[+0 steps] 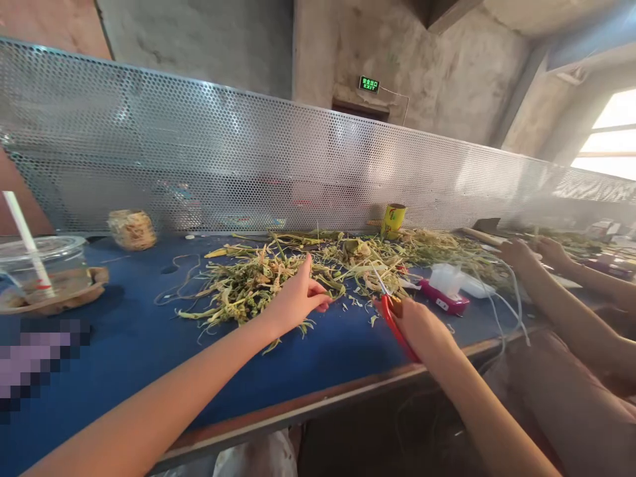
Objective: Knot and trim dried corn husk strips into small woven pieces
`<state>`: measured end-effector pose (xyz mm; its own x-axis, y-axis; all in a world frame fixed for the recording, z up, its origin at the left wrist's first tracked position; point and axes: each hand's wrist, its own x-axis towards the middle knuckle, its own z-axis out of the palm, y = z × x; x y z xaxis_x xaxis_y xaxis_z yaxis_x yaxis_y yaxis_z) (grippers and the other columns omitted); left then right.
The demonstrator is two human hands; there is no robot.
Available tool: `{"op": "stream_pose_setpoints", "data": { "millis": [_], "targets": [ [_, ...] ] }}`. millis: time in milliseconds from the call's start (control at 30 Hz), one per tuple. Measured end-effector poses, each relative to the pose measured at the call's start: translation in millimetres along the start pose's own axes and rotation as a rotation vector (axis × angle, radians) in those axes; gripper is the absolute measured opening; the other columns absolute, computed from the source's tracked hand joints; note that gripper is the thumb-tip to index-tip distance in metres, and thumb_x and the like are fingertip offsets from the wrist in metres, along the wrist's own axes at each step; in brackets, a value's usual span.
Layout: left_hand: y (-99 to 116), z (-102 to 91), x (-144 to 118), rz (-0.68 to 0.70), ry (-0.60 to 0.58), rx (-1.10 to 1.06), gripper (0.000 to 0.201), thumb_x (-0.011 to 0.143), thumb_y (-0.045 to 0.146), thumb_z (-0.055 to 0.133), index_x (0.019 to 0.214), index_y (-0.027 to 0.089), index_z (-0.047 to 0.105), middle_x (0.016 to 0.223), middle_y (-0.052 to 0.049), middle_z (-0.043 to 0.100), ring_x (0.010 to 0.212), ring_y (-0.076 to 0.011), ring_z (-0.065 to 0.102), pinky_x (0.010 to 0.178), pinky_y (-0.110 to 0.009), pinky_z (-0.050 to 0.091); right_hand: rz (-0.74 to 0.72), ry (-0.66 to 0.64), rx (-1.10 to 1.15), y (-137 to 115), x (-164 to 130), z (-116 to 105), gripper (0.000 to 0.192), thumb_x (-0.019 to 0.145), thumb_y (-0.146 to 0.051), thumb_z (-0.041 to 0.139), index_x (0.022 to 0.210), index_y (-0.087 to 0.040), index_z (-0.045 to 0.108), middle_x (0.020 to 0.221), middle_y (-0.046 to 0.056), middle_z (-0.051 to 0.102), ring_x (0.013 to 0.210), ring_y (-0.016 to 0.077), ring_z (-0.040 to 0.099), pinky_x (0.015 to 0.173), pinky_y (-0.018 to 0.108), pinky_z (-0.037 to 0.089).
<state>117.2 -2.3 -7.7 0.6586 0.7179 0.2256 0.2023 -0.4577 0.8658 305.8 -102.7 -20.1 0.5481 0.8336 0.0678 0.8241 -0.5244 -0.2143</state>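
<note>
A heap of dried plant stems [278, 271] lies spread across the blue surface [124, 338], and everything else sits around it. The left hand [298, 298] rests at the heap's near edge, its fingers [318, 296] pinched lightly on a few strands while the forefinger points up over the pile. Just to the right of the heap's near edge, the right hand [422, 328] is clenched around the handles of red scissors [392, 315], whose thin blades point up and back into the stems. Right of the heap, beside the scissors, lies a pink and white box [447, 291], with a white cable [511, 298] trailing past it toward the surface's front edge. Behind the heap, against the perforated metal screen [248, 165], stands a yellow can [392, 220]. Well to the left of the heap sits a small glass jar [132, 228], and farther left still a clear plastic cup with a straw [40, 265] on a brown holder. Beyond the heap's right end, another person's two hands [531, 255] reach onto the surface among more stems. High on the wall behind the screen glows a green exit sign [369, 84].
</note>
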Motion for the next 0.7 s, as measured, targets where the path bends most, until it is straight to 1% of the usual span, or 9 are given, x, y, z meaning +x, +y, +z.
{"op": "stream_pose_setpoints", "data": {
  "millis": [67, 167, 300, 367, 400, 467, 500, 567, 700],
  "targets": [
    [-2, -5.5, -10, 0.025, -0.004, 0.031, 0.088, 0.076, 0.017, 0.054, 0.137, 0.014, -0.010, 0.081, -0.007, 0.065, 0.068, -0.0150, 0.061, 0.070, -0.031, 0.048, 0.068, 0.019, -0.060, 1, 21, 5, 0.051, 0.081, -0.052, 0.032, 0.086, -0.009, 0.060, 0.083, 0.019, 0.065, 0.080, 0.0288, 0.063, 0.061, 0.032, 0.043],
    [-5, -13.7, -26, 0.028, -0.021, 0.041, 0.089, 0.076, 0.020, 0.054, 0.137, 0.018, -0.011, 0.083, -0.004, 0.065, 0.070, -0.0151, 0.061, 0.070, -0.031, 0.048, 0.022, 0.059, -0.111, -1, 49, 13, 0.043, 0.075, -0.040, 0.049, 0.097, -0.003, 0.057, 0.093, 0.022, 0.062, 0.089, 0.0296, 0.060, 0.069, 0.034, 0.045],
    [-10, -27.3, -41, -0.008, 0.016, 0.027, 0.089, 0.075, 0.020, 0.054, 0.137, 0.021, -0.009, 0.084, -0.003, 0.064, 0.074, -0.0154, 0.062, 0.076, -0.034, 0.048, -0.059, 0.184, -0.137, -14, 58, 11, 0.047, 0.070, -0.034, 0.060, 0.103, 0.000, 0.055, 0.106, 0.027, 0.054, 0.104, 0.0367, 0.050, 0.082, 0.044, 0.040],
    [-13, -33.8, -46, -0.007, 0.059, 0.036, 0.089, 0.074, 0.020, 0.056, 0.138, 0.020, -0.006, 0.084, -0.002, 0.064, 0.076, -0.0158, 0.061, 0.078, -0.035, 0.046, -0.298, 0.299, -0.062, -31, 46, 8, 0.035, 0.073, -0.029, 0.059, 0.100, -0.007, 0.059, 0.107, 0.021, 0.056, 0.105, 0.0338, 0.050, 0.087, 0.047, 0.037],
    [-15, -36.6, -47, -0.007, 0.074, 0.032, 0.090, 0.073, 0.019, 0.057, 0.138, 0.020, -0.005, 0.082, -0.002, 0.064, 0.075, -0.0159, 0.061, 0.078, -0.035, 0.046, -0.479, 0.277, 0.050, -42, 37, 7, 0.031, 0.075, -0.027, 0.057, 0.102, -0.012, 0.059, 0.105, 0.016, 0.058, 0.101, 0.0285, 0.054, 0.087, 0.044, 0.039],
    [-19, -41.3, -49, -0.010, 0.083, -0.021, 0.091, 0.073, 0.018, 0.057, 0.138, 0.018, -0.007, 0.079, -0.002, 0.063, 0.072, -0.0158, 0.060, 0.075, -0.035, 0.047, -0.795, 0.133, 0.294, -67, 16, 8, 0.031, 0.079, -0.024, 0.053, 0.109, -0.018, 0.057, 0.106, 0.010, 0.060, 0.087, 0.0186, 0.061, 0.082, 0.034, 0.045],
    [-21, -43.6, -49, -0.008, 0.077, -0.067, 0.091, 0.073, 0.017, 0.057, 0.137, 0.017, -0.008, 0.076, -0.002, 0.063, 0.070, -0.0156, 0.060, 0.073, -0.034, 0.047, -0.900, 0.098, 0.380, -80, 7, 9, 0.034, 0.080, -0.022, 0.052, 0.114, -0.019, 0.053, 0.108, 0.008, 0.060, 0.089, 0.0169, 0.060, 0.081, 0.031, 0.046],
    [-25, -49.1, -51, -0.002, 0.065, -0.165, 0.092, 0.074, 0.017, 0.056, 0.137, 0.016, -0.011, 0.074, -0.002, 0.063, 0.068, -0.0154, 0.060, 0.070, -0.034, 0.047, -1.065, 0.065, 0.448, -102, -6, 11, 0.033, 0.082, -0.019, 0.048, 0.115, -0.020, 0.053, 0.110, 0.006, 0.059, 0.098, 0.0162, 0.056, 0.083, 0.029, 0.046],
    [-29, -68.0, -55, -0.016, 0.076, -0.295, 0.099, 0.073, 0.016, 0.060, 0.136, 0.016, -0.017, 0.075, -0.004, 0.066, 0.068, -0.0169, 0.062, 0.070, -0.035, 0.048, -1.258, 0.047, 0.501, -130, -6, 13, 0.027, 0.085, -0.016, 0.044, 0.108, -0.021, 0.057, 0.099, 0.004, 0.064, 0.091, 0.0130, 0.058, 0.079, 0.025, 0.047]
  ]
}}
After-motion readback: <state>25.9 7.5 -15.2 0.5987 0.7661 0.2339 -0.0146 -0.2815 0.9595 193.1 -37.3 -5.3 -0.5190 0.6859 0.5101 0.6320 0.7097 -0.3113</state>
